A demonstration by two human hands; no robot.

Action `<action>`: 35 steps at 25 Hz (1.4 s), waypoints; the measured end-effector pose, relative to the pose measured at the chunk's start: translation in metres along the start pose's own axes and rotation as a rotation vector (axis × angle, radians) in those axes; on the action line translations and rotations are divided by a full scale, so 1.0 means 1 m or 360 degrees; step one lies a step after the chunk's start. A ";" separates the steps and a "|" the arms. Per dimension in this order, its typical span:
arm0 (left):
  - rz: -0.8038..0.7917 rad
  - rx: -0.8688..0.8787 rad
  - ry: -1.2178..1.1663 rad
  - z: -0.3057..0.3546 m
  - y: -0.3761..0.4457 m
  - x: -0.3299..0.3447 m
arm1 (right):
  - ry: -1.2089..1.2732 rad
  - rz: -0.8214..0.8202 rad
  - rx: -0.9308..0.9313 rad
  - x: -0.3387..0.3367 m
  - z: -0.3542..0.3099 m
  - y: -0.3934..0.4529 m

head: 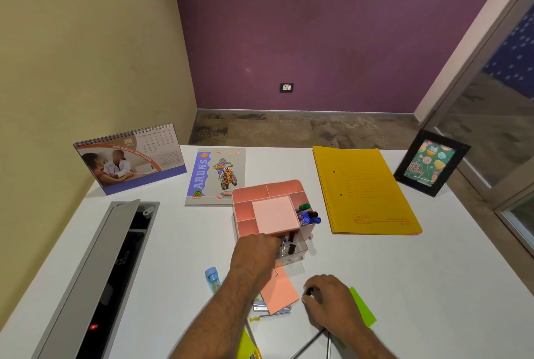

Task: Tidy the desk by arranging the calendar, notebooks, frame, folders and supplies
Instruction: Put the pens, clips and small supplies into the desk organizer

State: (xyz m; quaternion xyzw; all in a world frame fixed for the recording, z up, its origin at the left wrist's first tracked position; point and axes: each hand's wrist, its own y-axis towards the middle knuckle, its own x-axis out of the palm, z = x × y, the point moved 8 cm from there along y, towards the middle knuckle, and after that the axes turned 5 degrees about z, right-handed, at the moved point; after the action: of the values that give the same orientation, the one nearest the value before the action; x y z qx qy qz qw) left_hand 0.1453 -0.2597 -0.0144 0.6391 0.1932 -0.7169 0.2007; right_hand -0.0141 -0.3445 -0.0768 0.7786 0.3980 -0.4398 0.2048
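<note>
A pink desk organizer [250, 194] stands mid-desk with markers [309, 215] in its right slot. Its clear drawer [297, 253] is pulled out and holds black binder clips [289, 247]. My left hand [254, 254] is at the drawer's left edge, fingers pinched on a black clip there. My right hand [329, 299] rests nearer me on the desk and pinches a small black binder clip [309, 291]. The calendar [130, 159] stands at the far left. The notebook [216, 176], yellow folders [364, 191] and black frame [430, 166] are along the back.
Pink sticky notes [278, 289] with a gold clip, green sticky notes [362, 306], a stapler [268, 308], a blue tube [212, 279] and pens [312, 341] lie near the front edge. An open cable tray [115, 266] runs along the desk's left side.
</note>
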 end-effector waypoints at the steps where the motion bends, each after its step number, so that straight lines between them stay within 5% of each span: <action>1: 0.0047 -0.0015 -0.0068 -0.001 -0.001 -0.001 | 0.0146 0.0111 0.0081 -0.007 -0.001 0.001; 8: 0.0393 -0.0128 -0.0642 -0.013 -0.002 -0.017 | 0.1278 0.0569 0.0626 -0.045 -0.017 0.024; 13: 0.0277 0.0265 -0.1064 0.005 0.000 -0.023 | 0.1492 0.0513 0.0651 -0.048 -0.045 0.045; 22: 0.0427 -0.0076 -0.1493 -0.010 0.003 -0.033 | 0.1604 0.0382 0.0584 -0.039 -0.056 0.049; 26: 0.0480 -0.0098 -0.0856 -0.017 0.009 -0.035 | 0.1010 0.0453 0.0455 -0.023 -0.036 0.027; 29: 0.0238 0.0131 -0.0147 -0.002 0.015 -0.027 | 0.0150 -0.0023 -0.0095 0.017 -0.049 0.010; 35: 0.0254 0.0141 -0.0190 0.003 0.019 -0.022 | -0.0465 -0.0430 -0.0514 0.061 -0.058 0.005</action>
State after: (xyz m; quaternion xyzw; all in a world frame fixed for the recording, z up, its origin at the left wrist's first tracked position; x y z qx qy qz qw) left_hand 0.1554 -0.2767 0.0070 0.6169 0.0975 -0.7433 0.2397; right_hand 0.0376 -0.2819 -0.0977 0.6037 0.5296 -0.5018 0.3213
